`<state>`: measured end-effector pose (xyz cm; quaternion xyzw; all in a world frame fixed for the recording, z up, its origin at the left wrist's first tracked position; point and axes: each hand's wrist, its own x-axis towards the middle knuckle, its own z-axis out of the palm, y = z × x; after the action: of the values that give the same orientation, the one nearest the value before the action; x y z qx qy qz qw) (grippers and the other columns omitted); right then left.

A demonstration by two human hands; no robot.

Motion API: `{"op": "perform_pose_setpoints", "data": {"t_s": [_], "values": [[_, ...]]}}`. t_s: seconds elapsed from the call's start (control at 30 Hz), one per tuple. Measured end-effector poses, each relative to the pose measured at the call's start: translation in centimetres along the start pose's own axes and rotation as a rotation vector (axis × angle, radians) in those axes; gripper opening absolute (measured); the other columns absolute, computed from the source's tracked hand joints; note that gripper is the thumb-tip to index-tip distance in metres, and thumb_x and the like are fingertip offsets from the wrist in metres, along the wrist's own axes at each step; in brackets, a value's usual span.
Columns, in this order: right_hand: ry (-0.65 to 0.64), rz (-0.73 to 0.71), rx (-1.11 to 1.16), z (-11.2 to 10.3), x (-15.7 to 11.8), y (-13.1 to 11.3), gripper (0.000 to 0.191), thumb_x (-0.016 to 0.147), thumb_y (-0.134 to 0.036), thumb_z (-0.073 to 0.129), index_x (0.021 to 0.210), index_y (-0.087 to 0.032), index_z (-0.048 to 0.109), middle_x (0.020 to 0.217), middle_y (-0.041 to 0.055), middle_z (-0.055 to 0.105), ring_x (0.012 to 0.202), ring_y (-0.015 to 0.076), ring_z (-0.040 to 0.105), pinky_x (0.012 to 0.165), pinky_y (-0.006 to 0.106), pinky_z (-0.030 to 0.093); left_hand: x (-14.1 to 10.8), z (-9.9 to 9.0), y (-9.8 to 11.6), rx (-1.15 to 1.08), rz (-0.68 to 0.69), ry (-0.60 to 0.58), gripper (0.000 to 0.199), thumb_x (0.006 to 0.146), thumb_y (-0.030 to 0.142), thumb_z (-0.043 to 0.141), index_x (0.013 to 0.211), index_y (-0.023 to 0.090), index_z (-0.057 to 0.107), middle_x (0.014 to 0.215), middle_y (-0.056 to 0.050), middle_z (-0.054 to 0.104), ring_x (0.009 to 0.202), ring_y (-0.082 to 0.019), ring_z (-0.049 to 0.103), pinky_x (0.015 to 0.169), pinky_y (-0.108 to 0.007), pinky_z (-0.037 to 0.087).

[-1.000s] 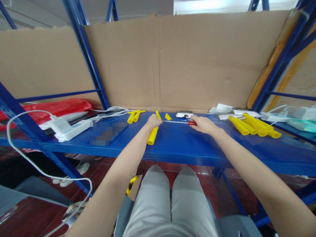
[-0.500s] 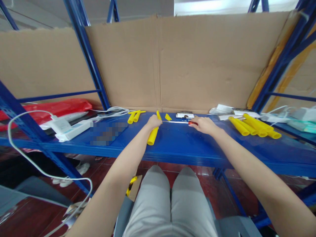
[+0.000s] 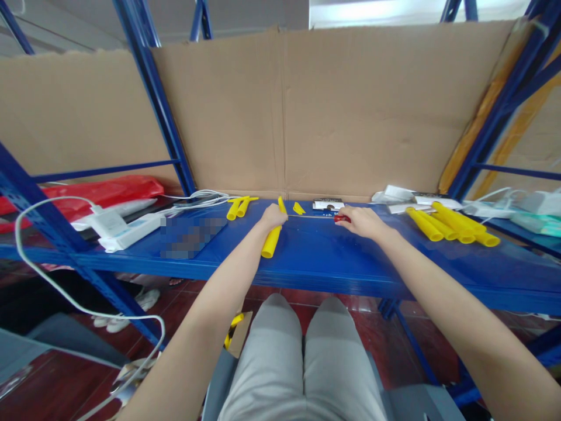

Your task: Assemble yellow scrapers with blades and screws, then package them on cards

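Note:
My left hand (image 3: 273, 216) is closed around a yellow tube-shaped handle (image 3: 272, 242), which lies slanted on the blue shelf with its wide end toward me. My right hand (image 3: 360, 220) grips the red handle of a screwdriver (image 3: 343, 218). Its long thin shaft runs level to the left, and the tip meets the yellow handle beside my left fingers; the exact contact is hidden. Behind the shaft lie a small yellow piece (image 3: 298, 208) and a small black-and-white box (image 3: 328, 203) with tiny parts in front.
Several yellow tubes (image 3: 453, 225) lie at the right, by white packets (image 3: 398, 196). Two yellow pieces with crossbars (image 3: 239, 207) rest at the left. A white power strip (image 3: 131, 231), cables (image 3: 201, 199) and a red bag (image 3: 109, 190) sit further left. A cardboard sheet (image 3: 350, 111) stands behind.
The red screwdriver handle looks slightly turned in my right fingers. Both hands and the yellow handle stay in nearly the same place.

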<state>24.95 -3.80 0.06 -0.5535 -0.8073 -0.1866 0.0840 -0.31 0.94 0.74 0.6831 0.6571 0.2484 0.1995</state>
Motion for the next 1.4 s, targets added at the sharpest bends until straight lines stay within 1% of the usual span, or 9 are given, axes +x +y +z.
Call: {"op": "perform_pose_setpoints", "data": {"t_s": [0.1, 0.3, 0.43, 0.63, 0.73, 0.87, 0.93, 1.23, 1.4], "values": [[-0.032, 0.004, 0.028, 0.08, 0.03, -0.08, 0.022, 0.095, -0.032, 0.044, 0.103, -0.019, 0.060, 0.104, 0.0119, 0.071, 0.093, 0.0241, 0.065, 0.073, 0.029, 0.042, -0.01, -0.01, -0.02, -0.005, 0.003, 0.002, 0.018, 0.075, 0.006, 0.057, 0.087, 0.000, 0.069, 0.086, -0.021, 0.073, 0.069, -0.023, 0.070, 0.051, -0.022, 0.045], [-0.049, 0.034, 0.109, 0.31, 0.10, -0.09, 0.022, 0.086, -0.031, 0.060, 0.104, -0.020, 0.053, 0.098, 0.0100, 0.069, 0.080, 0.0216, 0.064, 0.063, 0.026, 0.039, 0.07, -0.06, 0.00, -0.003, 0.005, 0.011, 0.018, 0.074, 0.006, 0.057, 0.085, 0.001, 0.070, 0.082, -0.020, 0.073, 0.066, -0.022, 0.070, 0.053, -0.023, 0.046], [-0.055, 0.029, 0.074, 0.11, 0.09, -0.15, 0.014, 0.090, -0.028, 0.053, 0.101, -0.020, 0.055, 0.092, 0.0094, 0.069, 0.080, 0.0219, 0.064, 0.064, 0.027, 0.038, 0.20, 0.06, -0.15, -0.008, 0.021, 0.001, 0.015, 0.075, 0.006, 0.057, 0.082, 0.002, 0.070, 0.081, -0.020, 0.072, 0.066, -0.021, 0.069, 0.055, -0.023, 0.047], [-0.127, 0.032, 0.050, -0.03, 0.05, -0.44, 0.020, 0.095, -0.032, 0.046, 0.099, -0.018, 0.060, 0.098, 0.0125, 0.070, 0.090, 0.0237, 0.064, 0.071, 0.028, 0.041, 0.17, 0.07, -0.20, -0.012, 0.025, -0.015, 0.016, 0.077, 0.006, 0.055, 0.085, 0.000, 0.068, 0.085, -0.021, 0.072, 0.065, -0.021, 0.069, 0.051, -0.022, 0.044], [-0.159, 0.028, 0.119, 0.09, 0.11, -0.41, 0.021, 0.096, -0.030, 0.044, 0.097, -0.018, 0.061, 0.097, 0.0118, 0.070, 0.086, 0.0216, 0.065, 0.071, 0.027, 0.041, 0.07, -0.02, -0.08, 0.002, 0.018, -0.009, 0.015, 0.076, 0.006, 0.057, 0.084, 0.001, 0.068, 0.085, -0.020, 0.072, 0.065, -0.021, 0.069, 0.051, -0.022, 0.044], [-0.135, 0.005, 0.195, 0.40, 0.29, -0.12, 0.014, 0.090, -0.031, 0.055, 0.095, -0.018, 0.057, 0.093, 0.0099, 0.069, 0.080, 0.0199, 0.063, 0.069, 0.026, 0.041, -0.15, -0.12, 0.09, -0.009, 0.010, -0.007, 0.014, 0.076, 0.005, 0.057, 0.082, 0.002, 0.068, 0.085, -0.020, 0.072, 0.065, -0.021, 0.069, 0.049, -0.022, 0.044], [-0.103, 0.015, 0.191, 0.51, 0.33, -0.01, 0.016, 0.086, -0.030, 0.060, 0.097, -0.019, 0.054, 0.094, 0.0094, 0.069, 0.079, 0.0198, 0.062, 0.067, 0.026, 0.040, -0.24, -0.12, 0.14, -0.024, 0.012, -0.009, 0.015, 0.075, 0.005, 0.056, 0.083, 0.001, 0.068, 0.085, -0.020, 0.072, 0.064, -0.021, 0.069, 0.049, -0.022, 0.043], [-0.100, 0.059, 0.054, -0.20, -0.09, -0.66, 0.018, 0.093, -0.034, 0.049, 0.102, -0.019, 0.055, 0.097, 0.0119, 0.069, 0.086, 0.0235, 0.063, 0.068, 0.028, 0.039, -0.24, -0.08, 0.13, -0.026, -0.002, -0.006, 0.016, 0.073, 0.005, 0.058, 0.085, 0.002, 0.068, 0.083, -0.019, 0.073, 0.064, -0.021, 0.069, 0.050, -0.022, 0.045], [-0.125, 0.044, 0.119, -0.18, 0.03, -0.54, 0.017, 0.094, -0.033, 0.048, 0.099, -0.019, 0.057, 0.097, 0.0118, 0.069, 0.087, 0.0230, 0.064, 0.071, 0.028, 0.041, -0.11, -0.03, 0.05, -0.029, 0.004, -0.011, 0.018, 0.074, 0.005, 0.056, 0.088, 0.000, 0.068, 0.085, -0.020, 0.072, 0.062, -0.020, 0.068, 0.049, -0.023, 0.044]]}}
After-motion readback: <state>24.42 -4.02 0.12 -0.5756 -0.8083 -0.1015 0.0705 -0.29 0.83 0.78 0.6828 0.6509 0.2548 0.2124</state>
